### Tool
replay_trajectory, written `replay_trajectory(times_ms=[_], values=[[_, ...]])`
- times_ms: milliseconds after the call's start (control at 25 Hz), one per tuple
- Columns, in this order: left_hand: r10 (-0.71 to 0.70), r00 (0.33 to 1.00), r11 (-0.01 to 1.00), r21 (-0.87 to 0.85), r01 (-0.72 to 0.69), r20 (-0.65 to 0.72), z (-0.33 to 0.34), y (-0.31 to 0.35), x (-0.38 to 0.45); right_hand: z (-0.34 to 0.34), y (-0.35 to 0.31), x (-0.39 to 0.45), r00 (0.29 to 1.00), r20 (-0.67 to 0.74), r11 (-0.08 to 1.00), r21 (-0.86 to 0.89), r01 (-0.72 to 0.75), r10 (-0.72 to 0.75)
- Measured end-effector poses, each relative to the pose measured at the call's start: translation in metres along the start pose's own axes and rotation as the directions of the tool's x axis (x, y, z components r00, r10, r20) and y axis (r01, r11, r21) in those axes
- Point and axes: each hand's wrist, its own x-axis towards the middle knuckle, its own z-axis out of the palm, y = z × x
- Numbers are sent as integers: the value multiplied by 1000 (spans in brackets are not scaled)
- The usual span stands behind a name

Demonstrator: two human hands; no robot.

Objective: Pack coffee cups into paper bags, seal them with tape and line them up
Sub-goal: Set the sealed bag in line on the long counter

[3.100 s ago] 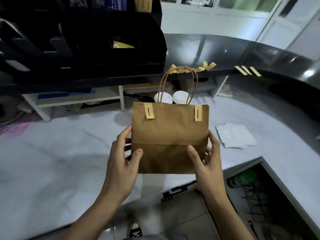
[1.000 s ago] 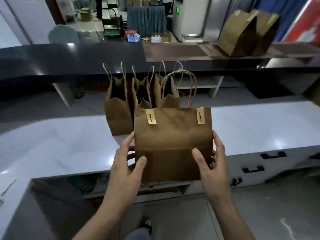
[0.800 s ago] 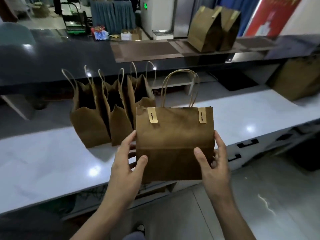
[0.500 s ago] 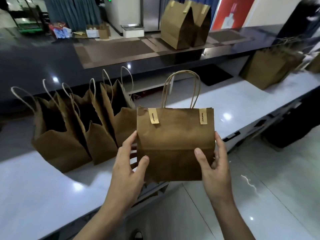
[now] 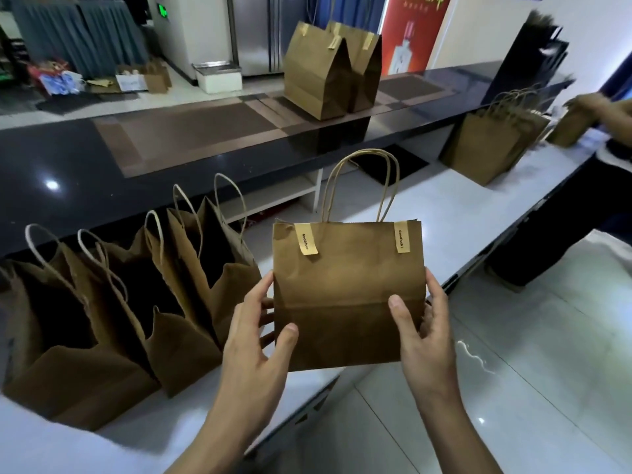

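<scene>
The left hand [image 5: 254,333] and right hand [image 5: 422,331] are still gripping the sealed brown paper bag [image 5: 349,292], fingers clamped on its sides, carrying it past open brown bags [image 5: 113,313] on the white tabletop [image 5: 441,213]; lining-up is coming next.

Both hands, left hand [image 5: 254,333] and right hand [image 5: 425,331], grip a taped brown paper bag [image 5: 349,292] above the white worktop [image 5: 437,213], beside open brown paper bags [image 5: 136,302].
</scene>
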Motion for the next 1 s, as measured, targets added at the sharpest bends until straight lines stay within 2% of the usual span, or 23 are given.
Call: replay_trajectory(times_ms=[320, 680, 1000], values=[[26, 999, 999, 39, -25, -26, 13, 9, 56, 16, -2, 63, 1000, -4, 996, 86, 4, -3], [8, 979, 994, 111, 15, -205, 66, 37, 139, 19, -11, 192, 988, 137, 988, 147, 51, -72], [123, 930, 980, 192, -59, -346, 94, 81, 223, 32, -38, 299, 955, 231, 947, 301, 109, -184]])
